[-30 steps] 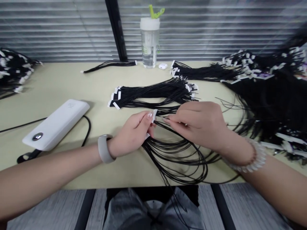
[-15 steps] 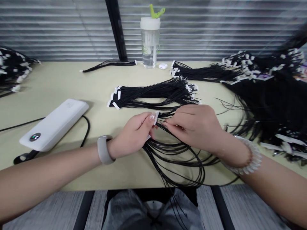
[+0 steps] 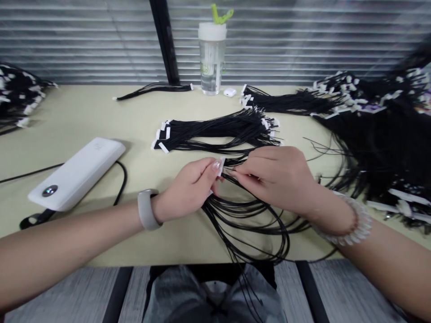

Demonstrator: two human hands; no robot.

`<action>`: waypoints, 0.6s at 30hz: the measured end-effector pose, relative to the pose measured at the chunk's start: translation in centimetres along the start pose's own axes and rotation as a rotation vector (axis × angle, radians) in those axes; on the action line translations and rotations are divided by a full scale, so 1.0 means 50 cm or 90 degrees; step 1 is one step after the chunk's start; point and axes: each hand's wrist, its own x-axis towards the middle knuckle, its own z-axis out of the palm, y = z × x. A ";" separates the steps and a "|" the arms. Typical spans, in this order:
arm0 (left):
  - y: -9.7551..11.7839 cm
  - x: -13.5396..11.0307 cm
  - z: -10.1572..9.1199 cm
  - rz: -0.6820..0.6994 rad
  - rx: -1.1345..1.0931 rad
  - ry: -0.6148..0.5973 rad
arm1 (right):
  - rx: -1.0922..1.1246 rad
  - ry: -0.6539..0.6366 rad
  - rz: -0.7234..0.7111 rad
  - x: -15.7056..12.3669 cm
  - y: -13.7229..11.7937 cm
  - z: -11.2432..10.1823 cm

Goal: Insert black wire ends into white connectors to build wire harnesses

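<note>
My left hand [image 3: 188,188] is closed, pinching a small white connector [image 3: 221,165] at the end of a bunch of thin black wires [image 3: 249,220] that loop down over the table's front edge. A grey band sits on that wrist. My right hand [image 3: 276,177] is closed too, its fingertips pinching the wires right beside the connector. A beaded bracelet circles that wrist. Just behind both hands lies a neat bundle of black wires with white connectors [image 3: 215,130].
A white power bank [image 3: 77,172] with a black cable lies at the left. A clear water bottle [image 3: 211,54] and a small white earbud case [image 3: 230,92] stand at the back. Big heaps of black wires fill the right side [image 3: 380,130] and far left [image 3: 16,98].
Both hands have stayed together at the connector, shifting only slightly; the view moved a little.
</note>
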 end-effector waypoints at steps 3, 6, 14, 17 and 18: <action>-0.001 0.000 -0.001 0.004 0.007 -0.009 | -0.005 -0.016 -0.001 0.001 0.000 0.001; -0.001 0.000 -0.001 -0.001 0.006 -0.028 | -0.002 -0.032 0.001 0.001 -0.001 0.003; -0.002 0.000 0.003 -0.022 -0.032 -0.015 | 0.015 -0.047 0.016 0.003 0.003 0.004; 0.003 -0.001 0.003 -0.033 -0.030 -0.023 | -0.015 -0.044 0.032 0.000 0.011 0.005; 0.004 -0.002 0.003 -0.039 -0.022 -0.031 | -0.030 -0.039 0.038 -0.002 0.014 0.006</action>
